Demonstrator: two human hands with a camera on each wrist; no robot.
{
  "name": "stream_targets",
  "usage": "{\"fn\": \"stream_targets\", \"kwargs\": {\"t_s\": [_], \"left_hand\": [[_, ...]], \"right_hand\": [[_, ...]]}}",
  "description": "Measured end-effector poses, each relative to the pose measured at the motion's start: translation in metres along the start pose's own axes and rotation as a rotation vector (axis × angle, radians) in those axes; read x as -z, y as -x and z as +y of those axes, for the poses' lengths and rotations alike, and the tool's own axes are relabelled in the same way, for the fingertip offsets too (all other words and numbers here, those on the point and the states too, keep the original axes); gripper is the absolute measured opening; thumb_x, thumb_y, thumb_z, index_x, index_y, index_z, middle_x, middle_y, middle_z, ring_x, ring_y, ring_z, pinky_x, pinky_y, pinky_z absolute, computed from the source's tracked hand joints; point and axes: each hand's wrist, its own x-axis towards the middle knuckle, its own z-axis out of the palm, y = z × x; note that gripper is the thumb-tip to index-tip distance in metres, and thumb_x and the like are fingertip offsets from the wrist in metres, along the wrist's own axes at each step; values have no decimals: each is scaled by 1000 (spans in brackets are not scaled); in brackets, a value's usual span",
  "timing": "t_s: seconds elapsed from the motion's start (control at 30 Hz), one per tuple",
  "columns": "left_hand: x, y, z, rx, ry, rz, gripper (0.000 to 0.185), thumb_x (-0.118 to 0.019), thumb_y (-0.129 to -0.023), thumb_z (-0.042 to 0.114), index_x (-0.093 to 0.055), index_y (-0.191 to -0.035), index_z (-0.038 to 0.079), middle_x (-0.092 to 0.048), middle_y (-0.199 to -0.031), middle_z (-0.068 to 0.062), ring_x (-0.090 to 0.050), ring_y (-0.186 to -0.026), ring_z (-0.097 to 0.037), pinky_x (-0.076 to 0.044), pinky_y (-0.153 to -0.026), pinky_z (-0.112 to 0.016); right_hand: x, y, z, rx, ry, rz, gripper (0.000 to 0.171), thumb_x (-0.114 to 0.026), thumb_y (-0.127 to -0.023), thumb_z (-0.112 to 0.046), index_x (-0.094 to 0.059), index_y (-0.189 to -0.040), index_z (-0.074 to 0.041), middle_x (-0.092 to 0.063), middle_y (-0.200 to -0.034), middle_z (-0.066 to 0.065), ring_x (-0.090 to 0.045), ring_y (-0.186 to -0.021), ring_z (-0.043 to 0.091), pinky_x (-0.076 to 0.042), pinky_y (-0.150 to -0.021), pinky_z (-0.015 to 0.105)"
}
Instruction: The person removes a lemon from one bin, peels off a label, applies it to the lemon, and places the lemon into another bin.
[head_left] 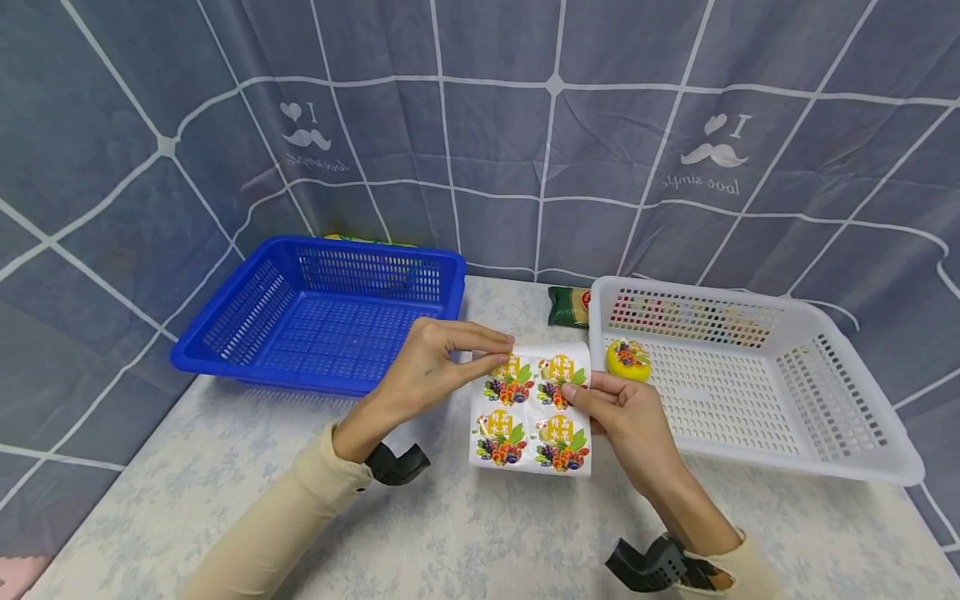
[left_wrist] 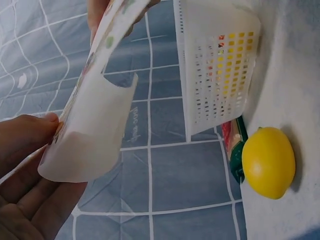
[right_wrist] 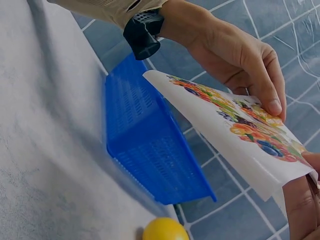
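A white sheet of round fruit stickers [head_left: 531, 412] is held up above the table between both hands. My left hand [head_left: 427, 367] pinches its upper left edge between thumb and fingers. At the right edge, the thumb of my right hand [head_left: 628, 421] lies on the printed front, with fingers behind. Seen from the left wrist, the sheet's plain back [left_wrist: 92, 135] curves loosely. A yellow lemon [left_wrist: 269, 162] lies on the table below; the head view does not show it. Another yellow fruit [head_left: 621, 369], bearing a sticker, sits in the white basket [head_left: 720, 417].
On the left stands a blue plastic basket [head_left: 322, 333]. A green packet [head_left: 567, 307] lies beside the white basket's back left corner. Colourful items [head_left: 690, 321] show through that basket's back wall. A grey checked curtain [head_left: 495, 142] hangs behind the patterned tabletop [head_left: 420, 533].
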Motion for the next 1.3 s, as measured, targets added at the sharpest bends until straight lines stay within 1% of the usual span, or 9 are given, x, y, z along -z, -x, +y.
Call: {"fn": "stream_targets", "kwargs": {"t_s": [0.23, 0.37, 0.47, 0.63, 0.93, 1.0, 1.07, 1.2, 1.3], "left_hand": [[-1, 1, -2, -20, -10, 7, 9, -77, -83, 3, -79, -93, 4, -74, -104, -8, -68, -104, -19, -53, -91, -32], [0, 0, 0, 42, 3, 5, 9, -77, -84, 3, -79, -92, 3, -74, -102, -8, -67, -108, -21, -47, -101, -31], [3, 0, 3, 107, 2, -12, 7, -77, -85, 6, -79, -91, 5, -76, -94, -3, -69, -102, -18, -51, -94, -29], [6, -1, 5, 179, 17, -42, 6, -75, -87, 9, -80, -91, 8, -75, -87, 3, -69, -85, -8, -55, -73, -29], [7, -1, 2, 243, 77, -63, 6, -74, -88, 10, -79, -91, 7, -75, -86, 2, -70, -80, -7, -58, -71, -29], [7, -1, 2, 268, 88, -68, 6, -74, -89, 10, -79, -91, 8, -75, -86, 2, -70, -78, -8, -58, -69, -30], [7, -1, 2, 289, 93, -72, 6, -74, -89, 10, -79, -91, 8, -75, -85, 2, -70, -77, -8, -58, -68, -30], [6, -1, 0, 307, 92, -78, 6, -74, -88, 10, -79, -91, 7, -75, -85, 1, -70, -75, -8, -58, -68, -29], [6, -1, -2, 302, 82, -78, 6, -74, -88, 10, -79, -90, 7, -75, -85, 1, -70, -75, -8, -58, -67, -29]], "right_hand": [[-4, -1, 0, -19, -9, 26, 39, -66, -95, -18, -60, -122, 10, -72, -104, 17, -73, -84, 19, -59, -73, 31], [-5, -2, 4, -17, 2, 15, 37, -66, -95, -18, -62, -120, 10, -73, -102, 16, -73, -83, 21, -59, -73, 32], [-6, -1, 9, -30, -9, -18, 35, -66, -95, -16, -62, -119, 10, -73, -102, 17, -73, -85, 25, -59, -74, 35], [-12, 2, 26, -74, -40, -125, 36, -66, -95, -15, -61, -119, 10, -72, -104, 20, -73, -86, 24, -59, -74, 35], [-28, 10, 69, -153, -66, -384, 41, -67, -94, -17, -55, -122, 10, -73, -98, 15, -70, -83, 18, -58, -73, 30], [-30, 12, 78, -130, 8, -386, 38, -68, -93, -17, -55, -118, 8, -74, -95, 12, -68, -76, 14, -56, -69, 25], [-31, 14, 83, -71, 183, -337, 34, -72, -90, -21, -59, -108, 4, -72, -82, 7, -62, -66, 9, -51, -61, 21], [-32, 17, 82, 27, 615, -146, 38, -80, -82, -35, -61, -95, -5, -59, -63, -7, -52, -54, 5, -43, -52, 21], [-31, 11, 73, 93, 763, -35, 41, -82, -81, -33, -62, -102, -3, -58, -70, -4, -53, -59, 9, -46, -55, 25]]}}
